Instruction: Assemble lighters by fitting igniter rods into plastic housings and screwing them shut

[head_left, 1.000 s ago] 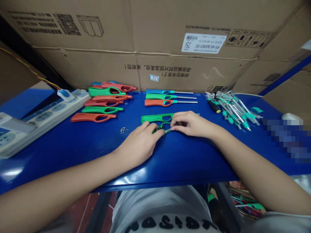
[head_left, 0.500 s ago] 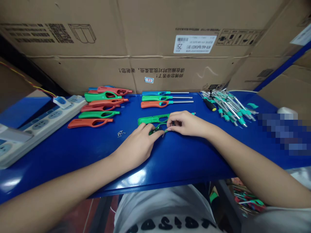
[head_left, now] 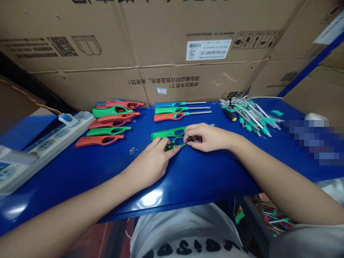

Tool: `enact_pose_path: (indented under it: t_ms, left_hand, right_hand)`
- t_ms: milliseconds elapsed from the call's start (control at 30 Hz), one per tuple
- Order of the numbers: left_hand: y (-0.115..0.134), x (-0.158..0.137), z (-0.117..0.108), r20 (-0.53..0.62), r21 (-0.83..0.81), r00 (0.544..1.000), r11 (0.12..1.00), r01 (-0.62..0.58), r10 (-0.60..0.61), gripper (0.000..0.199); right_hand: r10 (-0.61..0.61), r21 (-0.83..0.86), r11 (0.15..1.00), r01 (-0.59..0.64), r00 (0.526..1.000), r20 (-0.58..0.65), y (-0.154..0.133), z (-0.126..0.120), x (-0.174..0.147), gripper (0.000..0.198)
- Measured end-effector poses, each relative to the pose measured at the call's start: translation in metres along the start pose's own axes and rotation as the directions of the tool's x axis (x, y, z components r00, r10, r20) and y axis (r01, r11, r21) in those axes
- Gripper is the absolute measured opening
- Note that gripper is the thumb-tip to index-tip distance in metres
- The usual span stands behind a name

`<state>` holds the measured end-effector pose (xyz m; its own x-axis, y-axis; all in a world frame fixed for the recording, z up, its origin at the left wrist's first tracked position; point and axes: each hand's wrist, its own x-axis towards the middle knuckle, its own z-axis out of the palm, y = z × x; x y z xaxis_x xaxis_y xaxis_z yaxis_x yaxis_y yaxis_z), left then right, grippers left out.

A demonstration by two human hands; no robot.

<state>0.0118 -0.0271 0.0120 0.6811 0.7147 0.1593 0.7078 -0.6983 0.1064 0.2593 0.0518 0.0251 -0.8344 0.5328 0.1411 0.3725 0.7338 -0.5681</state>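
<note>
My left hand point(head_left: 156, 159) is closed on a green lighter handle half point(head_left: 172, 145) lying low over the table, its thumb along the near edge. At the right end of that half my right hand point(head_left: 202, 137) pinches with thumb and forefinger; what lies between the fingertips is largely hidden. Just behind, a second green handle half point(head_left: 161, 134) lies on the table, partly covered by my right hand. Three lighters with metal tubes, blue, green and an orange lighter point(head_left: 168, 117), lie farther back. Left of my left hand is a small heap of screws point(head_left: 133, 151).
Several red and green lighter handles point(head_left: 99, 141) lie stacked at the left, beside a white power strip point(head_left: 45, 143). Metal tubes with teal ends point(head_left: 252, 118) are piled at the back right, next to a black screwdriver point(head_left: 229, 114). A cardboard box point(head_left: 161, 46) stands behind the blue table point(head_left: 113, 186).
The view has shifted slightly. My hands stay at the green handle half; the small metal piece that stuck out near my left thumb no longer shows there.
</note>
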Motion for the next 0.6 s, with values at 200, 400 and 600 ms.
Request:
enact_pose_path:
  t_ms: [200,400,600]
  left_hand:
    - [0.0009,0.0018,-0.0012,0.022,-0.001,1.0,1.0,0.008,-0.008,0.049]
    - [0.0011,0.0002,-0.0019,0.033,-0.009,0.999,1.0,0.021,-0.021,0.047]
    - [0.0014,0.0007,-0.003,0.043,0.005,0.999,1.0,0.024,-0.024,0.048]
  right_hand:
    - [-0.023,0.0,1.0,0.023,1.0,0.008,0.0012,-0.0003,-0.0005,0.02]
    - [-0.008,-0.003,1.0,0.008,1.0,0.03,-0.0004,-0.0008,-0.0012,0.023]
    - [0.003,0.06,0.998,-0.006,0.999,0.052,0.001,-0.0027,-0.0025,0.023]
